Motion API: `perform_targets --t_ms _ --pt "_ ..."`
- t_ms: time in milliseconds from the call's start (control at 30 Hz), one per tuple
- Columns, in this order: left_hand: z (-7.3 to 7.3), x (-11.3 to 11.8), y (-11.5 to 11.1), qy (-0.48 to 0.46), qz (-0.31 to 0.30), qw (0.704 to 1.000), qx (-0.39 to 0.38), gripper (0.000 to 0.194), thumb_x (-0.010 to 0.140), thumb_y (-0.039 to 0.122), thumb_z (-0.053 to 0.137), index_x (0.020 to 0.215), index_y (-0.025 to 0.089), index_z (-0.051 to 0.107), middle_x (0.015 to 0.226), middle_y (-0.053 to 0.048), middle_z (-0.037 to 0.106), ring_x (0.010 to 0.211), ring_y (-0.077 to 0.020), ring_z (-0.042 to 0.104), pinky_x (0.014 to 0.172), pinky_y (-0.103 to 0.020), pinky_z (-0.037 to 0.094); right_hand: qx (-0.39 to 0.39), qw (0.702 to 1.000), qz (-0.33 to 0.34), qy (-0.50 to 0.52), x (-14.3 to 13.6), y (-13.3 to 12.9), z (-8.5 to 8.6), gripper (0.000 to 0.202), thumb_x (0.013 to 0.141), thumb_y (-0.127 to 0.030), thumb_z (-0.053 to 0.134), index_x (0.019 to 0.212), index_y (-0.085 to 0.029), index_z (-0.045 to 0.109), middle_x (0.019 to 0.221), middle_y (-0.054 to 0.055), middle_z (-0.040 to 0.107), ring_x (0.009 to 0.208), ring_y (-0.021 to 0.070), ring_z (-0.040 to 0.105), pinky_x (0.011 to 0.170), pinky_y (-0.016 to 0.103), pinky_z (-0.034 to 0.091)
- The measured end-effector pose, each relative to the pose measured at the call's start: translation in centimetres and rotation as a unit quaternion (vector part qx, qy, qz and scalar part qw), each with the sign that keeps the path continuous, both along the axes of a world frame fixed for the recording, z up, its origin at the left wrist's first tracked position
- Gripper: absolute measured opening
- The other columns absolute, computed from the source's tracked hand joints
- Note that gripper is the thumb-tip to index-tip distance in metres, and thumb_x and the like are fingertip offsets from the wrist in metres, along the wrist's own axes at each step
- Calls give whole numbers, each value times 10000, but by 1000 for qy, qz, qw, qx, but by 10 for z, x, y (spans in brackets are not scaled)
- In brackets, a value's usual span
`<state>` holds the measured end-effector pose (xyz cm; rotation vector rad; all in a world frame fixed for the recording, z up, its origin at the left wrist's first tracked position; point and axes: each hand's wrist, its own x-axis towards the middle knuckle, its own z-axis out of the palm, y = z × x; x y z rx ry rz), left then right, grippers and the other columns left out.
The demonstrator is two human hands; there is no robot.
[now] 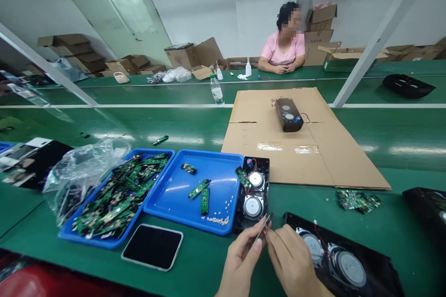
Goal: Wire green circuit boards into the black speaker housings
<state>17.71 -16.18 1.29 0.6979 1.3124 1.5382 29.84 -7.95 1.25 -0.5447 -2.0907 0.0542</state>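
In the head view, my left hand (243, 256) pinches a small circuit board (263, 228) on edge between thumb and fingers. My right hand (291, 257) is closed against the board's near side; a bit of red shows at its fingertips, but what they grip is hidden. To the right of my hands lies a black speaker housing (378, 260) with two round speakers and a red wire. Just beyond my left hand is another black speaker housing (264, 198), with two speakers and a green circuit board (243, 177) resting across its edge.
A blue tray (163, 209) holds a few boards and small white pieces; the blue tray (101, 242) beside it is heaped with boards. A phone (152, 247) lies in front. Flattened cardboard (278, 167) carries a speaker box (288, 115). A person in pink (284, 48) sits across the table.
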Motion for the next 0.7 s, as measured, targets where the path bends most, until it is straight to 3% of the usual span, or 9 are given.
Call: perform_targets --t_ms 100,267,467,600,700 --pt "8 -6 5 171 -16 982 80 249 924 426 708 1163 428 779 1274 -46 752 1195 -247 713 1022 -282 566 -71 997 24 29 3 2 0 176 1079 -139 432 1029 -151 600 754 24 607 661 132 534 623 258 447" --pt "8 -19 6 389 40 904 171 383 906 186 694 1219 402 749 1211 -27 796 1027 -214 788 912 -269 625 -171 982 70 29 16 8 7 218 1101 -301 443 1009 -212 620 887 9 665 810 126 641 754 228 543" --pt "2 -19 1 507 75 836 197 529 876 76 636 1363 281 620 1167 -70 810 1028 -204 789 925 -255 633 -240 969 24 48 30 15 19 156 1078 -322 502 1079 -242 636 942 -22 675 824 79 674 748 129 546" --pt "6 -19 0 527 50 825 197 633 867 42 618 1422 339 558 1177 -45 808 1028 -198 788 925 -257 637 -198 978 38 54 24 17 26 194 1076 -358 510 1053 -232 655 970 9 669 878 96 684 801 146 559" --pt "11 -22 1 543 18 815 204 676 896 45 580 1478 379 501 1187 -46 805 1030 -201 787 905 -268 644 -201 976 47 67 19 16 31 158 1061 -294 524 976 -217 633 903 13 632 800 97 657 725 150 552"
